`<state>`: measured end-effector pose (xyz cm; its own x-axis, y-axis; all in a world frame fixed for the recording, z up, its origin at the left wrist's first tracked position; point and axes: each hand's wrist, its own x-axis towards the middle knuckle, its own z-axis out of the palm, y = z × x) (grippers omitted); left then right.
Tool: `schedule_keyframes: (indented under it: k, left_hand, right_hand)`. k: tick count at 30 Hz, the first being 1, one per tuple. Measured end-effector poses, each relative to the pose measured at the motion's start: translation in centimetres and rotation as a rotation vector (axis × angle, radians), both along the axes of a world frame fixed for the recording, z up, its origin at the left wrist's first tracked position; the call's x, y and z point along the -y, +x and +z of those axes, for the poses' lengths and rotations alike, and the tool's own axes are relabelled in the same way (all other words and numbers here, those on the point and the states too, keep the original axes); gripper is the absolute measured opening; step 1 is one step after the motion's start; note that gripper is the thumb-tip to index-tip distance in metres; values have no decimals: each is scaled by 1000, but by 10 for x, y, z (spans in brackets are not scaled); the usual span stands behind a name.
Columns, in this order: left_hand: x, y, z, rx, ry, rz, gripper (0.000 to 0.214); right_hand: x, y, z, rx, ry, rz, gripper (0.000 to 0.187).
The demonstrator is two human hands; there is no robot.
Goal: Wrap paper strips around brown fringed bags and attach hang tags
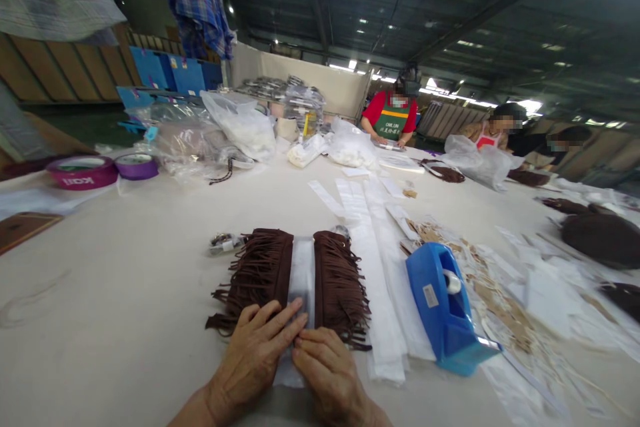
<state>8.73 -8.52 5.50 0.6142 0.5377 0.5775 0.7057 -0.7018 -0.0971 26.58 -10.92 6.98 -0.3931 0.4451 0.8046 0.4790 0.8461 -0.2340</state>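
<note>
A dark brown fringed suede-like piece (pixel 270 267) lies in front of me, its fringes spread to both sides. Down its middle runs a translucent white plastic strip (pixel 303 267). My left hand (pixel 257 350) rests on the strip and the left fringed part, fingers stretched out flat. Close beside it, my right hand (pixel 330 373) has its fingers bent and pinched together at the strip's near part. The pinched edge itself is mostly hidden by the fingers. A small wrapped metal chain (pixel 223 243) lies at the piece's far left corner.
A blue tape dispenser (pixel 440 307) stands right of my hands, beside long white plastic strips (pixel 373 280) and tangled tags (pixel 480 273). Tape rolls (pixel 83 172), a phone (pixel 27 230) and plastic bags (pixel 240 123) lie left and behind. Co-workers (pixel 393 113) sit across the table.
</note>
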Motion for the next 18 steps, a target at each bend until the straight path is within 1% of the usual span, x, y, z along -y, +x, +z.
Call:
schedule_keyframes:
  k: [8, 12, 15, 18]
  left_hand:
    - [1, 0, -3, 33, 6, 1, 39]
    - [1, -1, -6, 30, -4, -31, 39]
    - [1, 1, -8, 121, -14, -34, 38]
    - [0, 3, -9, 214, -19, -30, 36]
  right_hand:
    - [4, 0, -8, 33, 122, -47, 25]
    - [3, -1, -11, 60, 199, -59, 20]
    - [5, -2, -14, 69, 237, -68, 17]
    - [9, -2, -17, 80, 238, -71, 19]
